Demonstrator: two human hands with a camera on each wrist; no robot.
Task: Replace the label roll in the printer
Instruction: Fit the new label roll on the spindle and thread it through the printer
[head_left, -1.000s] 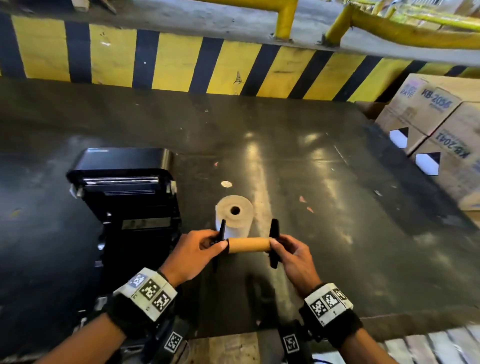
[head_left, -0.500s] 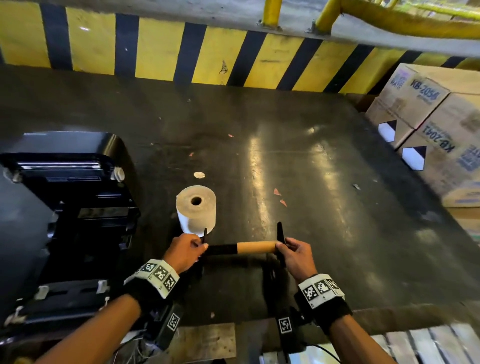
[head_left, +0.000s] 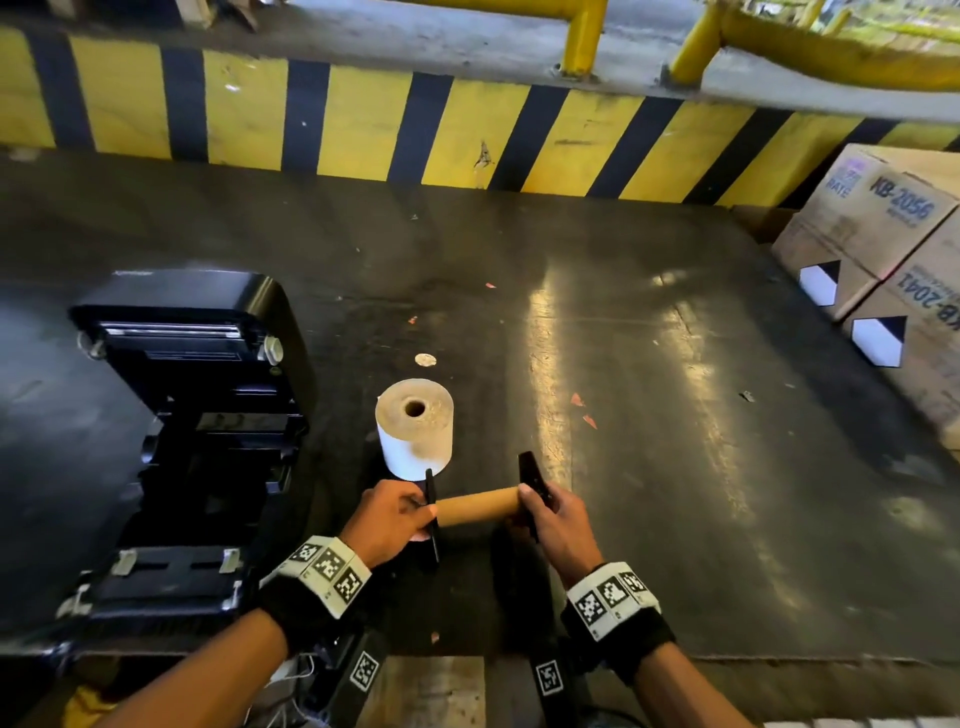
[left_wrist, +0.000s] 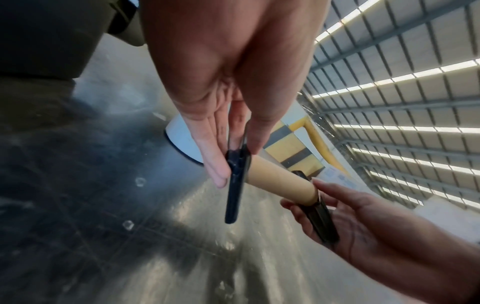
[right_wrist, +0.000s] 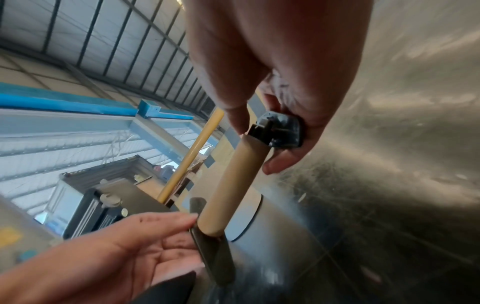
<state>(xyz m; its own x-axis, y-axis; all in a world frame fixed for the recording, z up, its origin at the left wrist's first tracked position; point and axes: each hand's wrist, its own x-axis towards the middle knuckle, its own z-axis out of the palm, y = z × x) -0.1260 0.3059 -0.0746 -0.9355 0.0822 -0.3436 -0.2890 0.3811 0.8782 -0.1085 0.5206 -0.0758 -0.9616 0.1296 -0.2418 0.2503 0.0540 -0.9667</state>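
An empty brown cardboard core (head_left: 478, 506) sits on a black spindle between two black end guides, held just above the dark table. My left hand (head_left: 410, 514) pinches the left guide (head_left: 431, 525) between thumb and fingers. The fingers of my right hand (head_left: 535, 504) are curled round the right guide (head_left: 529, 475). The left wrist view shows the core (left_wrist: 280, 181) and the left guide (left_wrist: 237, 176). In the right wrist view my right hand grips the right guide (right_wrist: 281, 131). A full white label roll (head_left: 414, 428) stands on end just beyond the core. At the left the black printer (head_left: 182, 441) has its lid raised.
Cardboard boxes (head_left: 893, 260) are stacked at the table's right edge. A yellow-and-black striped barrier (head_left: 467, 135) runs along the far side. Small paper scraps (head_left: 582, 410) lie on the table (head_left: 675, 415) to the right of the roll.
Half a second ago a black shaft showed between the left guide and the core. Now the core lies against the left guide again. The hands stay in front of the roll.
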